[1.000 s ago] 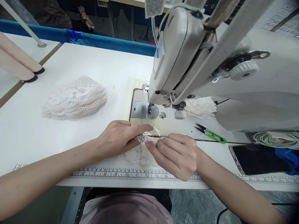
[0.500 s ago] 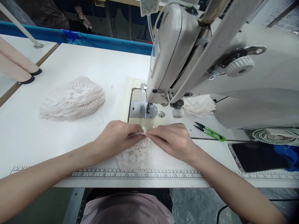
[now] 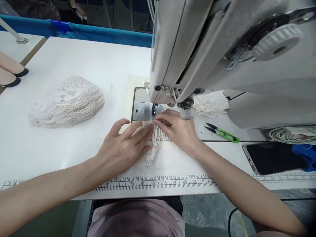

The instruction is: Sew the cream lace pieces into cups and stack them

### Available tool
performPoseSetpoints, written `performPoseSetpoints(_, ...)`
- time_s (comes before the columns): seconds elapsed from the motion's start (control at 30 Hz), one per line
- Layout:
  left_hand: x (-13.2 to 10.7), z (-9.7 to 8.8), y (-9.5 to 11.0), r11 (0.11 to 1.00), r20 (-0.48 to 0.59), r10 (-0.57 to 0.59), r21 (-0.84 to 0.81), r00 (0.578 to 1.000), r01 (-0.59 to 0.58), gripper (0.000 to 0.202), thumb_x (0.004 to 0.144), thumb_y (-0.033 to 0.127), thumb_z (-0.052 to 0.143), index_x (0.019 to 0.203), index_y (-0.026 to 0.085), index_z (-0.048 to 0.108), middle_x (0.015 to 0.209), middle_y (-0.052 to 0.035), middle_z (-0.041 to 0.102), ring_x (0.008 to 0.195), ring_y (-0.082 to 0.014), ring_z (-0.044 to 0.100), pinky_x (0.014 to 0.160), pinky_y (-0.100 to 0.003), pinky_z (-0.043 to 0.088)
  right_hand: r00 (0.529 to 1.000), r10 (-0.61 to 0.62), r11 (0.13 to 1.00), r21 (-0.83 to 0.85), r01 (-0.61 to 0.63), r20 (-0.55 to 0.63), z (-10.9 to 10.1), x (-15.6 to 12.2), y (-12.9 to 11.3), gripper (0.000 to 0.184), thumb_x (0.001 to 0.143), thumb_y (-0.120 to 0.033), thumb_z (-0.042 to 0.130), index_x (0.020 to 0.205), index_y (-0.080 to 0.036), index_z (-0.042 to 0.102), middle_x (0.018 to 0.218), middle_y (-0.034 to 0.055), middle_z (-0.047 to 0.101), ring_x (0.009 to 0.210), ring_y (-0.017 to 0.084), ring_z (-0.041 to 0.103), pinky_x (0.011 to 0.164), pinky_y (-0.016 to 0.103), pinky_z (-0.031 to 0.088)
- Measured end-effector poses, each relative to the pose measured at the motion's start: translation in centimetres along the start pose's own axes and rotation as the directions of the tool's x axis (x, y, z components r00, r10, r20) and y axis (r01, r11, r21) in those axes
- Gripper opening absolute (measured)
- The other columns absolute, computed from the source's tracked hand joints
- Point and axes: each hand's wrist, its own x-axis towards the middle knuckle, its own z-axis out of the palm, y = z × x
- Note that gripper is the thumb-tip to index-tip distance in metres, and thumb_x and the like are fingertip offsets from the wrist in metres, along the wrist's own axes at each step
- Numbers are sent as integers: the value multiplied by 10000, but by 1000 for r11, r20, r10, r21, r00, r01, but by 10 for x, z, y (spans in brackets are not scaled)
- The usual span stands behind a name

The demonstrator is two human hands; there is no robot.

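Your right hand pinched the lace | left hand touched it, grip unclear | lace lay inside the table's front edge, near the needle | loosened pinch could have skewed it

Bright, cool light nearly bleaches the white worktop, with a faint glare patch beside the left forearm. Lace near the hands looks slightly soft. Space beyond the blue cloth is dim; the lower right corner darkens.
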Motion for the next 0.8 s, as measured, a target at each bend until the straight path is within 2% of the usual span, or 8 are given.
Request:
performPoseSetpoints(0.1,3,1,-2,998,36,-21,-57,999,23,298,998,290,505,1249,167,607,1298,-36,657,1154,-224,607,945,-417,366,986,-151,947,-297,123,-74,-7,-8,-2,240,969,-280,524,929,-225,755,849,-2,743,517,84,509,464,271,246)
performPoseSetpoints(0.2,8,5,-6,996,31,-21,-83,999,24,297,999,287,502,1254,176,606,1292,-40,659,1183,-232,599,943,-420,363,965,-254,890,-406,205,-69,-10,-14,-6,252,966,-252,513,1059,-250,747,834,-5,740,514,82,506,469,266,263)
performPoseSetpoints(0.27,11,7,-9,997,22,-21,-79,1000,23,308,1000,282,501,1268,167,599,1290,-42,659,1189,-240,598,943,-429,362,973,-228,887,-416,200,-18,-10,-15,-9,295,985,-277,479,1134,-218,727,856,20,742,556,94,544,470,273,264)
performPoseSetpoints(0.4,11,9,-11,997,32,-40,-71,999,43,354,1011,339,474,1296,158,583,1293,-61,654,1219,-258,582,955,-455,352,986,-153,881,-443,168,69,-9,-14,-10,374,1018,-317,402,1152,-169,719,898,59,747,581,111,565,463,293,229)
performPoseSetpoints(0.8,14,13,-12,994,36,-75,-71,997,77,397,1023,393,429,1289,148,592,1294,-83,652,1233,-272,576,959,-471,353,991,-103,846,-517,130,81,-6,-10,-5,396,1029,-351,355,1232,-240,675,972,57,745,564,124,543,470,293,193)
